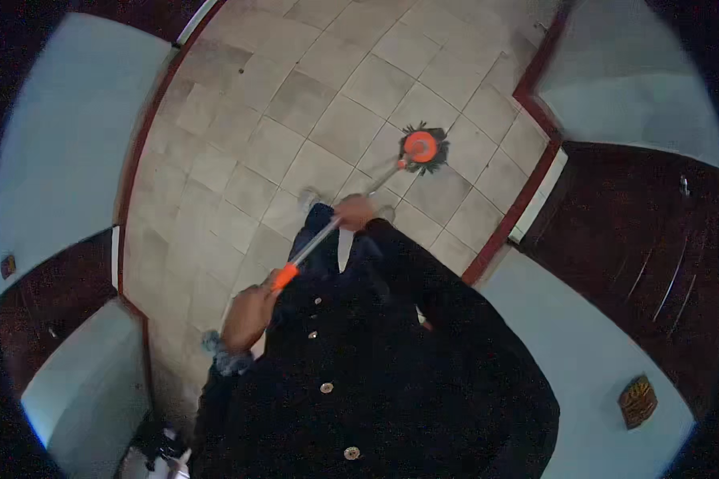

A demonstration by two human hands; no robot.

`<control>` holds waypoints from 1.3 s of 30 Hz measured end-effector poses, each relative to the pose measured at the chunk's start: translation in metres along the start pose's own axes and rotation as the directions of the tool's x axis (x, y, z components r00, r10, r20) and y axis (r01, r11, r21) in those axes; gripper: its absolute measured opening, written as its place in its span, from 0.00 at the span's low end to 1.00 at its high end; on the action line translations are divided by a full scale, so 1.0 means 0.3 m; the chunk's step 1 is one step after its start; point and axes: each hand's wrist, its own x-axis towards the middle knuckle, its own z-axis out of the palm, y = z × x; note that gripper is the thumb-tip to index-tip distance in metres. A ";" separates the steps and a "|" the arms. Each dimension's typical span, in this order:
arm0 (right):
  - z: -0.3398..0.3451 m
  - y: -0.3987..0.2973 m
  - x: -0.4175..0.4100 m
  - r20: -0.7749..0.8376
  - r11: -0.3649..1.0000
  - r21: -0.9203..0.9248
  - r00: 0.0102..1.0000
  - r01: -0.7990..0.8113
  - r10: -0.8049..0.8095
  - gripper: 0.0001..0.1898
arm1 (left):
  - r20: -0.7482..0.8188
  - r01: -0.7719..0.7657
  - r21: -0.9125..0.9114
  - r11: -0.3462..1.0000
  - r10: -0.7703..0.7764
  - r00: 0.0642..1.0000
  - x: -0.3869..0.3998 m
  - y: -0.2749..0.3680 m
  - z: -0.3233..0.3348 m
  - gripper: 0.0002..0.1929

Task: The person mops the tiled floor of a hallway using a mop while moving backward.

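Note:
A spin mop (420,146) with a round orange head and a dark fringe rests on the tiled floor (317,167) ahead of me. Its metal pole (316,244) slopes back toward my body. At the upper end, my left hand (248,317) is closed around the pole by an orange collar (286,276); a grey-blue fluffy band circles that wrist. Farther down the pole, my right hand (355,211) grips it, slightly blurred. My dark buttoned garment fills the lower middle, and a shoe (309,197) shows just beyond it.
Pale walls with dark red skirting (512,221) flank the corridor. A dark door (629,239) stands on the right, with another dark door (60,317) on the left. A partly cut-off white and black object (162,452) lies at lower left.

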 end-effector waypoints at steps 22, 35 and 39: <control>-0.183 0.301 0.302 0.024 0.910 -0.374 0.979 -0.179 0.203 0.07 | -0.085 -0.129 0.011 0.992 0.129 0.988 0.474 -0.146 0.029 0.15; -0.219 -0.480 0.770 -0.128 0.947 0.154 0.956 0.282 -0.264 0.08 | -0.245 0.297 -0.119 0.948 -0.318 0.916 0.078 -0.422 -0.524 0.16; -0.279 -0.420 0.791 -0.123 0.938 0.145 0.946 0.315 -0.299 0.09 | -0.336 0.185 -0.118 0.976 -0.215 0.917 0.153 -0.452 -0.586 0.13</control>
